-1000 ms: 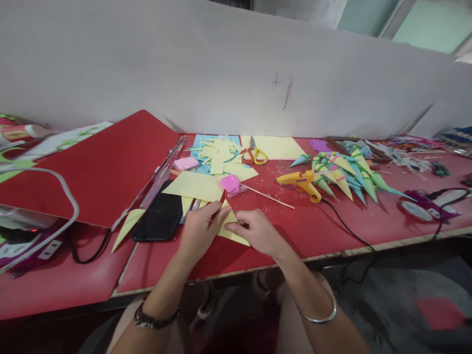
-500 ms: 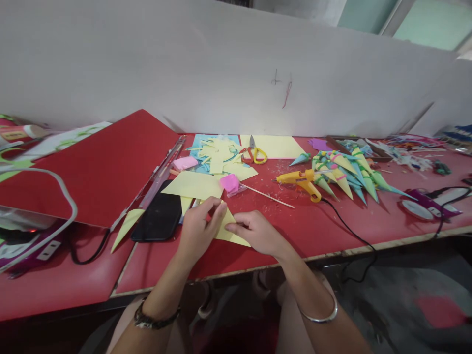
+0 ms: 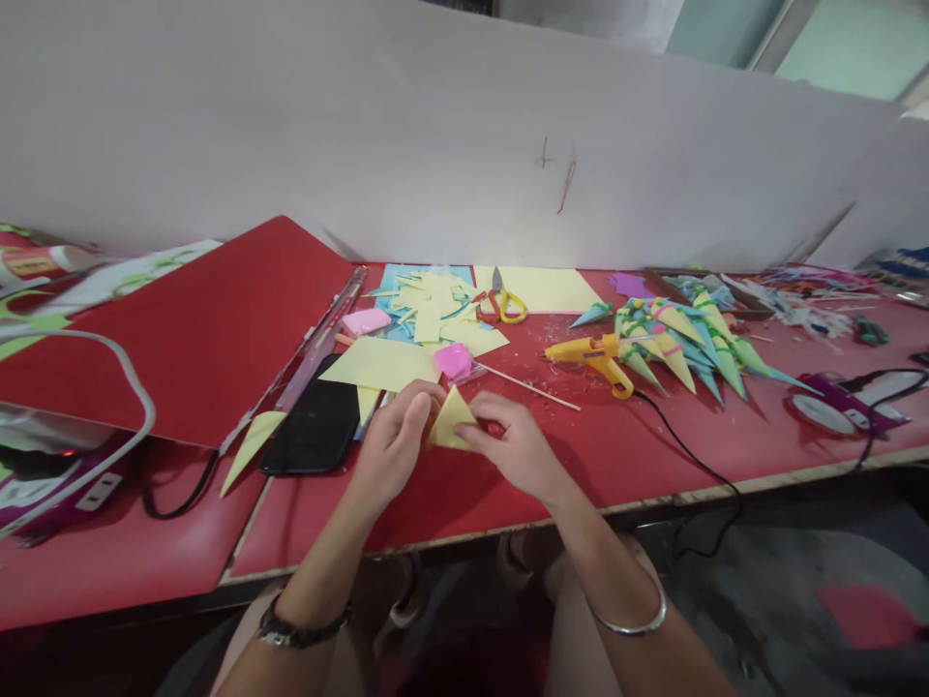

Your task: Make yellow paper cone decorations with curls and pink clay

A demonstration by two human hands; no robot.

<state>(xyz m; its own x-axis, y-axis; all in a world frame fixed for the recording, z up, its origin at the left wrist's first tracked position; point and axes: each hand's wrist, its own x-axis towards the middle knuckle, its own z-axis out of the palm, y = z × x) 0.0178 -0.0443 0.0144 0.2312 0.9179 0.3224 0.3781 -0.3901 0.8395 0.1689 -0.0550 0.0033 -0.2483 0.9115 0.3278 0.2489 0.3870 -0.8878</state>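
A small piece of yellow paper [image 3: 450, 423], curled into a cone shape with its tip pointing up, is held over the front of the red table. My right hand [image 3: 514, 443] pinches its right side, thumb on the near face and fingers behind. On the other side my left hand [image 3: 396, 438] curls round the paper's left edge, its fingertips partly hidden behind it. Just beyond the hands lie a flat yellow sheet [image 3: 384, 364], a pink clay-like lump [image 3: 454, 361] in clear wrapping and a thin wooden stick [image 3: 533, 386].
A yellow glue gun [image 3: 591, 355] lies to the right, its cord running off the front edge. Behind it are several yellow and blue paper cones [image 3: 678, 339]. Scissors [image 3: 500, 302] lie near paper strips [image 3: 432, 295]. Left are a black phone [image 3: 315, 426] and a large red board [image 3: 210, 329].
The yellow paper has gone from a flatter sheet reaching down to the right into an upright cone shape. My left thumb has come off its top.
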